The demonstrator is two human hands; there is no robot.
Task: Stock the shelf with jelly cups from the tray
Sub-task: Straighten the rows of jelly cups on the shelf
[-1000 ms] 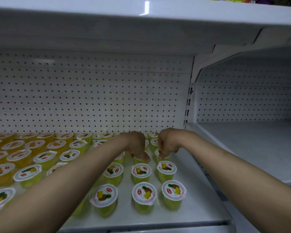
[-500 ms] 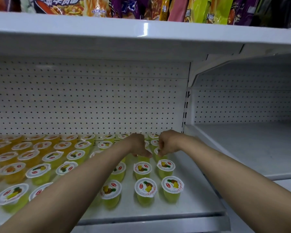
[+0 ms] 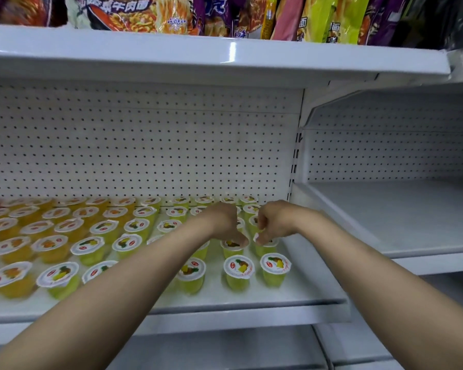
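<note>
Two hands on shelf (image 3: 251, 300), right end. Jelly cups (image 3: 118, 236) in rows, too many and too blurry for exact count; orange lot left, yellow-green right. Left hand (image 3: 219, 220) fingers curled, tips on second-row cup (image 3: 231, 248). Right hand (image 3: 274, 222) pinches neighbouring cup (image 3: 265, 248) lid edge. Noodle packs (image 3: 171, 14) on shelf above.

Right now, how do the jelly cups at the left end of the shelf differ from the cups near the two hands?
The left cups hold orange jelly; the right cups hold yellow-green jelly. The left cups stand untouched; the left hand and right hand each pinch a right cup's rim. Both kinds stand upright with sealed white fruit-picture lids.
</note>
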